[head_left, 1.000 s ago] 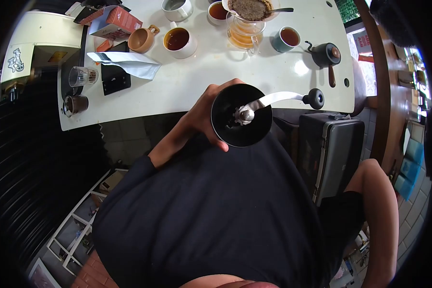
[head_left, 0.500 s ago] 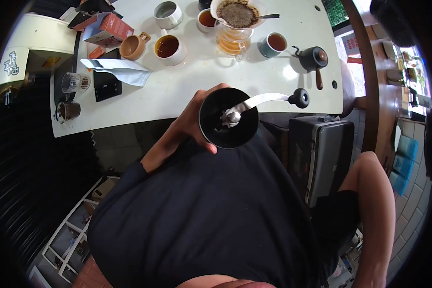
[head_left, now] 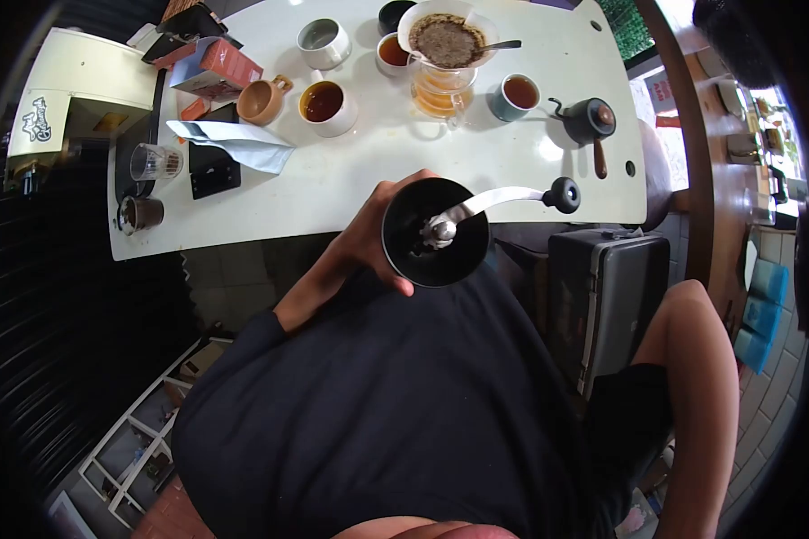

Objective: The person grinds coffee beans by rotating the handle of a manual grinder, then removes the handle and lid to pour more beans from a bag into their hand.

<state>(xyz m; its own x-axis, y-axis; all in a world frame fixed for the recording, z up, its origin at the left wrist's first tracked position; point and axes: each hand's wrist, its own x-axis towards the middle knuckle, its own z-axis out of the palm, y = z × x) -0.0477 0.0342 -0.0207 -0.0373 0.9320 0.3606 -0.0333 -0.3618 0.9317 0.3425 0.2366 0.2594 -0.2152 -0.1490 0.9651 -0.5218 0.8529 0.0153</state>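
Observation:
My left hand (head_left: 373,235) is wrapped round the side of a black hand grinder (head_left: 413,267), held upright in front of my dark shirt near the table's front edge. Its open top faces the camera. A silver crank (head_left: 499,196) reaches right from the centre to a black knob (head_left: 563,195). Inside the bowl, the bottom is dark and its contents cannot be made out. My right hand is out of view; a bare bent limb shows at the right edge of my clothing.
On the white table (head_left: 368,162) stand a glass server (head_left: 442,92) under a dripper with wet grounds (head_left: 447,40), cups of brown liquid (head_left: 322,102), a teal cup (head_left: 515,97), a dark kettle (head_left: 590,120), a silvery bag (head_left: 243,145) and a glass (head_left: 155,163). A hard case (head_left: 629,287) stands below.
The view has shifted slightly, so the table things appear a little lower and mostly farther right. My left hand still holds the grinder, and the crank points the same way.

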